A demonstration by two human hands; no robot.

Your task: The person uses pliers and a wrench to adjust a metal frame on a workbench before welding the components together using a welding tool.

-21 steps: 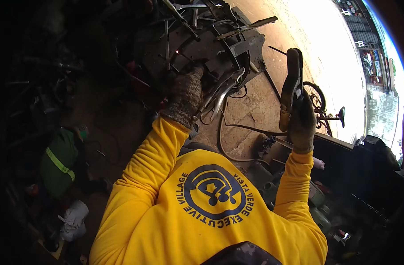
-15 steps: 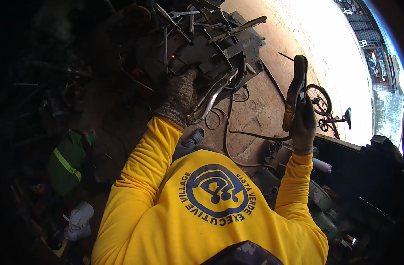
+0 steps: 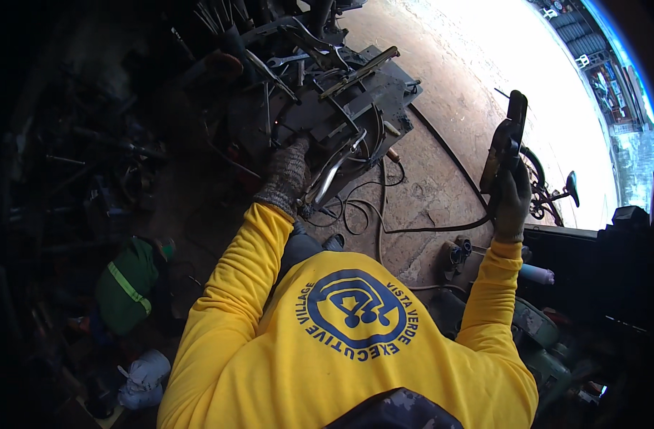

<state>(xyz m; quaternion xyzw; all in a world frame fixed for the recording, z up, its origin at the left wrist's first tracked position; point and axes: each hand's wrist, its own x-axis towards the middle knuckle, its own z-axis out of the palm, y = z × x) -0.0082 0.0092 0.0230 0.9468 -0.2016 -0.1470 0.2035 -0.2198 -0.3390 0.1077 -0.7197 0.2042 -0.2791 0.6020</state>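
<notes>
My right hand (image 3: 513, 204), in a dark-cuffed work glove, is closed round a dark welding electrode holder (image 3: 504, 143) held upright. A thin rod sticks out of its top, and a cable (image 3: 441, 229) runs from it down to the left. Ahead of me, my left hand (image 3: 288, 171), in a knitted glove, reaches to a dark metal table (image 3: 252, 118). Its fingers are curled and their tips are lost against the dark metal. A tiny red glowing spot shows just beyond them. Close to this hand lies a shiny bent metal bar (image 3: 334, 171).
A wrench (image 3: 288, 60) and locking pliers (image 3: 363, 70) lie on the metal table. Cables (image 3: 359, 214) coil on the floor. A bicycle (image 3: 552, 196) stands beyond my right hand. At left, a person in green (image 3: 127, 286) bends low. Green machinery (image 3: 538, 329) is by my right arm.
The view has shifted, so the table appears farther left and the person at left farther right. My right hand still grips the electrode holder, now slightly lower. The red glow is fainter.
</notes>
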